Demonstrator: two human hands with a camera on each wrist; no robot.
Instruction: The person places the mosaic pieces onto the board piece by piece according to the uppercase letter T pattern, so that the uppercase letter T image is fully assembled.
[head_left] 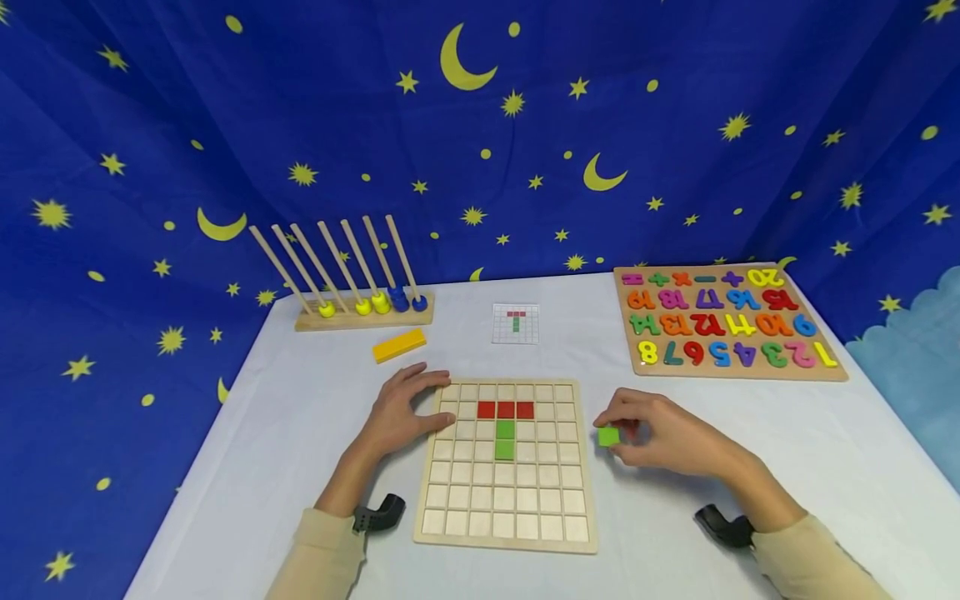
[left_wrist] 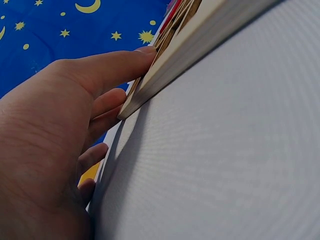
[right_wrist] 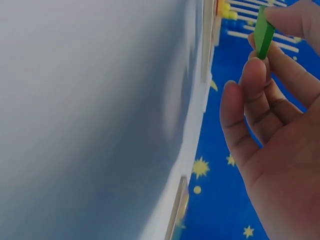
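Observation:
A wooden grid board lies flat in the middle of the table. Three red tiles form a row in it, and two green tiles run down below the middle one. My left hand rests at the board's upper left edge; in the left wrist view its thumb lies on the rim, fingers extended. Just right of the board, my right hand pinches a green tile between thumb and fingertips, above the table. A small pattern card behind the board shows a red and green T.
An abacus stand with upright rods and yellow and blue beads stands at the back left. A yellow-orange block lies in front of it. At the back right is a number puzzle board. A blue starry curtain hangs behind the table.

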